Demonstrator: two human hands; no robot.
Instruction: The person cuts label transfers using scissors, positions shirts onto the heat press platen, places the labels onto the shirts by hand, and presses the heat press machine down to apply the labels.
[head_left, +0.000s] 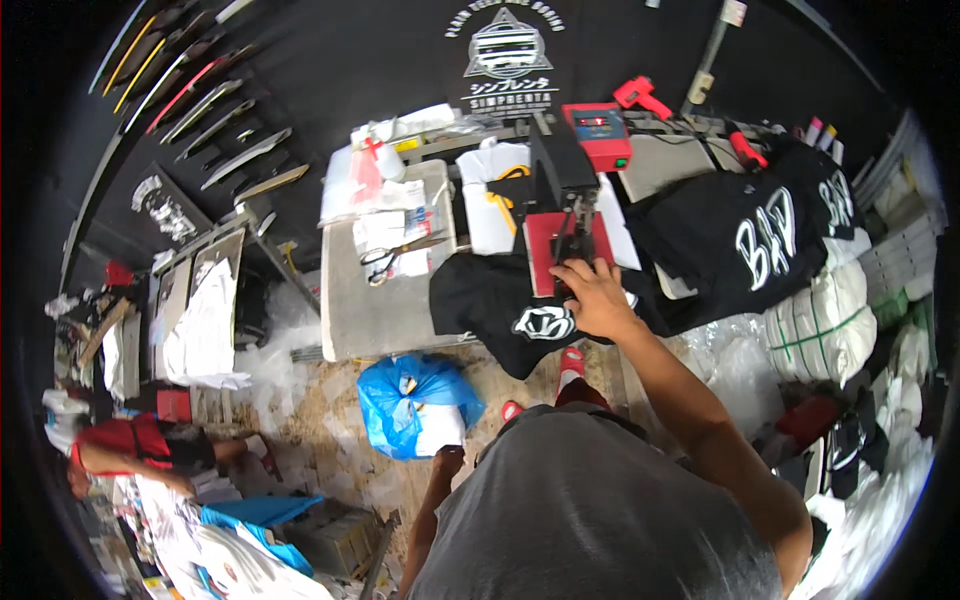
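My right hand [598,300] is at the front of a heat press [562,175], its fingers bent over the dark handle. The press has a black upper part and a red base [540,250]. Below it, a black T-shirt [480,305] with a white print drapes over the table's front edge. Low at my left side, my left hand [448,460] is closed at the lower edge of a white sheet [438,428]. Behind that sheet stands a blue plastic bag [385,400] on the floor. The left fingers are mostly hidden.
A red control box [598,138] and a red heat gun [642,97] sit behind the press. Scissors [385,262] lie on the left grey board. Printed black shirts [700,230] cover the right side. A person in red [125,445] is at far left.
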